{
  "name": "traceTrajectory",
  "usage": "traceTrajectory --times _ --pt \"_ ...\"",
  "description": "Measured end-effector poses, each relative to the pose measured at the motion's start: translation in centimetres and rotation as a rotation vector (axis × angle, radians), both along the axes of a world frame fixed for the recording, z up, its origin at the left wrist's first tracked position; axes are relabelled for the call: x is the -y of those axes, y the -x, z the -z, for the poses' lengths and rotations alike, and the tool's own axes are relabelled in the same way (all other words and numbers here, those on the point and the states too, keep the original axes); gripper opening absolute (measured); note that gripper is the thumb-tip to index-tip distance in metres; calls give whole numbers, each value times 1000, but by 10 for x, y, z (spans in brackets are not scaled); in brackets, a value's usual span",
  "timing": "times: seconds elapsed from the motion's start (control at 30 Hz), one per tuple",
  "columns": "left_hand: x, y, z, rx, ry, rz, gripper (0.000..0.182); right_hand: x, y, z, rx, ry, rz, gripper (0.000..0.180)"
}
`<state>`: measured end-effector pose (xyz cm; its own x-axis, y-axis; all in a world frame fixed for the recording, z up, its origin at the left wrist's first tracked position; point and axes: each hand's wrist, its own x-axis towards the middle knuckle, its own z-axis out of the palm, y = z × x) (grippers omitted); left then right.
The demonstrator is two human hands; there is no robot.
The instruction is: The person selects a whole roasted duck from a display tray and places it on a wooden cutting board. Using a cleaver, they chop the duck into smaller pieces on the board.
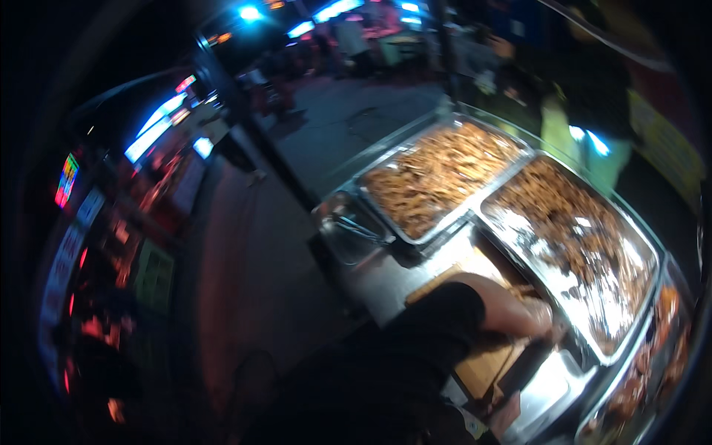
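My left hand reaches down over a wooden cutting board from a black short sleeve. Blur and the angle hide its fingers and anything in them. Below it lies a broad dark blade, apparently a cleaver, slanting across the board. Near the lower edge of the view, my right hand appears closed at the handle end of this blade; my body partly hides it. Just beyond the hands stands a metal tray of brown chopped food, partly under shiny clear film.
Another metal tray holds brown strips of food. Tongs rest in a small metal pan. Reddish-brown cooked meat pieces fill a tray at right. A dark post rises at the stall corner. Someone in dark clothing stands beyond.
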<state>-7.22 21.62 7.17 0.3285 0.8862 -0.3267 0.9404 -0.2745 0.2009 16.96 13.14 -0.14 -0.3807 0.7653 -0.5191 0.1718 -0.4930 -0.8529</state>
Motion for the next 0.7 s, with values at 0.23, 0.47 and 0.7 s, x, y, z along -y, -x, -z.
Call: traceTrajectory --times 0.23,0.47,0.7 --pt "14 7 -9 43 -47 -116 11 -23 20 -20 55 -15 -111 38" --pt "26 16 -14 67 -56 -153 11 -17 31 -26 84 28 -164 38" --pt "12 23 -46 139 -100 -75 13 -9 11 -36 3 168 -106 39"
